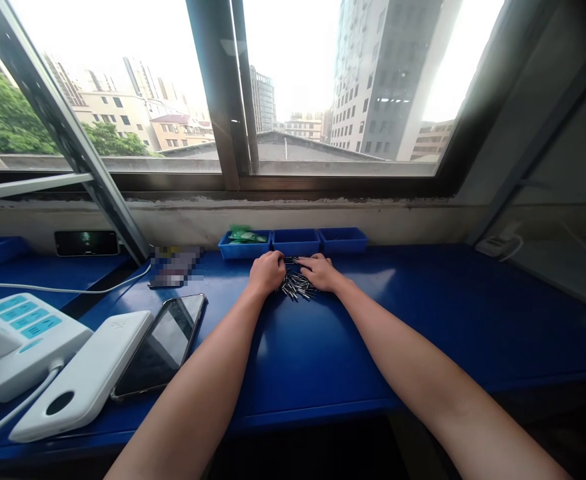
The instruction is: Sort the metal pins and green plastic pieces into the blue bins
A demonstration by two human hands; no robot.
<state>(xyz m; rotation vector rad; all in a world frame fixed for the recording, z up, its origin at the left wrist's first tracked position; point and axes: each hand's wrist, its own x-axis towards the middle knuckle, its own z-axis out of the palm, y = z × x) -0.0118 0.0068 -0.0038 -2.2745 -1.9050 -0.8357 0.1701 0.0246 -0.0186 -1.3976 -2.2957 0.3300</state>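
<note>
A loose pile of small dark and silvery rod-like pieces (297, 285) lies on the blue table (317, 360), between my two hands. My left hand (269, 272) is at the pile's left edge, its fingers curled and pressed together; what they hold, if anything, is hidden. On the other side my right hand (319, 271) rests against the pile's upper right, with some fingers stretched towards the left. Just behind the hands stand three joined blue bins: the left bin (245, 250) has green packets (247, 235) in it, beside the middle bin (297, 241) and the right bin (343, 240).
To the left lie a black phone (163, 347), a white power bank (85, 377) and a white power strip (27, 340) with cables. Another phone (87, 243) leans by the wall near a metal post (107, 207). A white socket (495, 245) sits at the far right.
</note>
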